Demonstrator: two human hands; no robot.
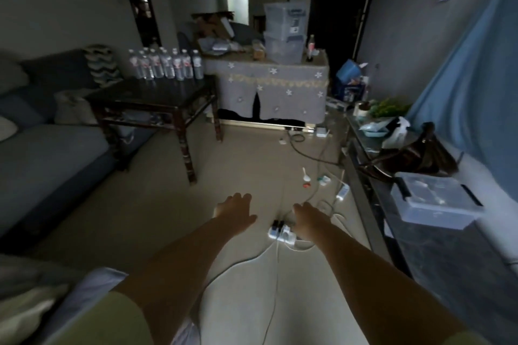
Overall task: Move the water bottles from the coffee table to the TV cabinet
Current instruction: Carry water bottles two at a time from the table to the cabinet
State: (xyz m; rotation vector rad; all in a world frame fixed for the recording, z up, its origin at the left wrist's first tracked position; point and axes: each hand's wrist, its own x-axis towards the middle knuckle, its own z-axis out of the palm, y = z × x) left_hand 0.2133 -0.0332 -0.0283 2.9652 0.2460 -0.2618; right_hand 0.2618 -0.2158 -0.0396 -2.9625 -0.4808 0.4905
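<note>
Arms: both bare forearms stretch forward from 6 o'clock, over the pale floor [157, 204].
Left hand [234, 209]: palm down, fingers straight and loosely spread, holding nothing.
Right hand [307, 214]: palm down, fingers relaxed and extended, empty, hovering above a white power strip [281, 234] with cables trailing off it.
Water bottles [165, 64]: a tight cluster of clear bottles with red-and-white labels, standing upright at about 11 o'clock on the far edge of the coffee table [151, 94], well apart from both hands.
Coffee table: dark wood, glossy top, just beside the blue-grey sofa [42, 154] at 9 o'clock.
TV cabinet [437, 244]: long, dark-topped, running along the wall from 3 to 1 o'clock; on it a clear lidded box [433, 199], a brown bag [414, 157] and a small green plant [389, 109].
Far end, 12 o'clock: a cloth-draped table [273, 87] bearing stacked clear storage bins [284, 32].
Floor, 1 o'clock: small bits and chargers scattered among cords.
</note>
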